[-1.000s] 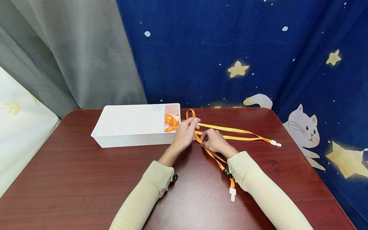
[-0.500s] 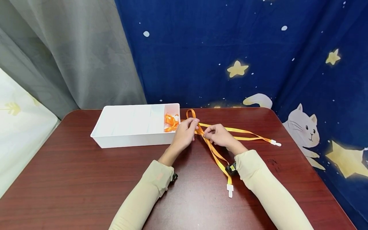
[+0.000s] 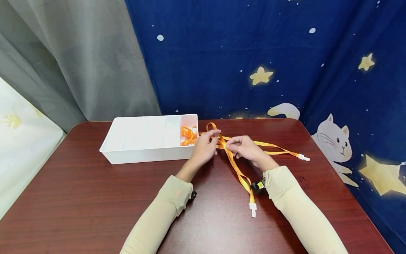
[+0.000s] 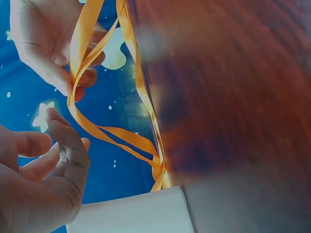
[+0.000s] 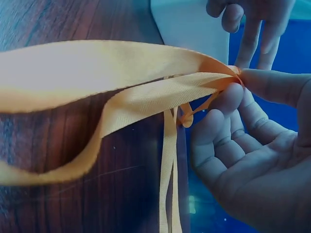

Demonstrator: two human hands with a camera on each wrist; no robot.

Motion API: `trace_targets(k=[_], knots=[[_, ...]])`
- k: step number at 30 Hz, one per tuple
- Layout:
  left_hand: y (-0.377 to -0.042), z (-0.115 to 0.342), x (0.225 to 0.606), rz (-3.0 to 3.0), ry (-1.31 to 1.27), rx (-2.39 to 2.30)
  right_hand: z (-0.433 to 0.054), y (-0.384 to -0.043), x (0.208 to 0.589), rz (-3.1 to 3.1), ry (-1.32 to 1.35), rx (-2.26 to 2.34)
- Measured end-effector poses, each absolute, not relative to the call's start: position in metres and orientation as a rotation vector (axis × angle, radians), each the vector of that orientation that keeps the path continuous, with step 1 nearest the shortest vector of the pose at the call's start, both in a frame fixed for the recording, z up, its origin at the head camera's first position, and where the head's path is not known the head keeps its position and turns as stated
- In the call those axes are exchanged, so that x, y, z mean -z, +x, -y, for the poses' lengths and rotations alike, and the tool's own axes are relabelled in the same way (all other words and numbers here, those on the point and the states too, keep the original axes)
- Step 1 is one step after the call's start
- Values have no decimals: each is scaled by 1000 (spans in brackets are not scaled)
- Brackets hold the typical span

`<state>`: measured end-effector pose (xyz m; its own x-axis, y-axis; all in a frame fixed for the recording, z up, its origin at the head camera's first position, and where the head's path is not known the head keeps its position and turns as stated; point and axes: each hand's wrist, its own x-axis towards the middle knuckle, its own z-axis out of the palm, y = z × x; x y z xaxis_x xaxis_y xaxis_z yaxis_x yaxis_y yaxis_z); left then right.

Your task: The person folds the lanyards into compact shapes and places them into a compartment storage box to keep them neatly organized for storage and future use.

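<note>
My right hand (image 3: 248,150) pinches an orange lanyard (image 3: 234,164) between thumb and forefinger; the right wrist view shows both straps (image 5: 165,92) gathered at the fingertips. From there the straps run toward the table front, ending in a white clip (image 3: 252,208), while a loop (image 3: 211,125) bends away behind. My left hand (image 3: 203,148) is just left of the pinched spot, beside the box corner. Its fingers (image 4: 68,141) are loosely bent and hold nothing, apart from the strap in the left wrist view. A second lanyard (image 3: 271,145) lies behind the right hand, its clip (image 3: 303,157) pointing right.
A long white box (image 3: 149,157) stands at the back left of the brown table (image 3: 95,197). Its right compartment holds a coiled orange lanyard (image 3: 188,135). A blue curtain (image 3: 206,63) hangs behind the table's back edge.
My right hand has shifted right and slightly back, taking a new pinch on the lanyard. The near clip has been drawn a little away from me. My left fingers have parted from the strap.
</note>
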<state>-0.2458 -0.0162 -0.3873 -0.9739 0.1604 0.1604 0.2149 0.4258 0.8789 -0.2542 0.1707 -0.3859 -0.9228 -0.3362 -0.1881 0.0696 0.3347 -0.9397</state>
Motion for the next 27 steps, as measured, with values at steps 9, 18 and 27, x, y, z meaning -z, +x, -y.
trace_targets(k=[9,18,27], knots=[[-251,14,389,2655,-386,1534,-178,-254,380,-2163,-270,1731],[-254,11,390,2678,-437,1538,-180,-252,375,-2062,-318,1833],[-255,9,391,2665,-452,1508,-181,-246,367,-2018,-320,1879]])
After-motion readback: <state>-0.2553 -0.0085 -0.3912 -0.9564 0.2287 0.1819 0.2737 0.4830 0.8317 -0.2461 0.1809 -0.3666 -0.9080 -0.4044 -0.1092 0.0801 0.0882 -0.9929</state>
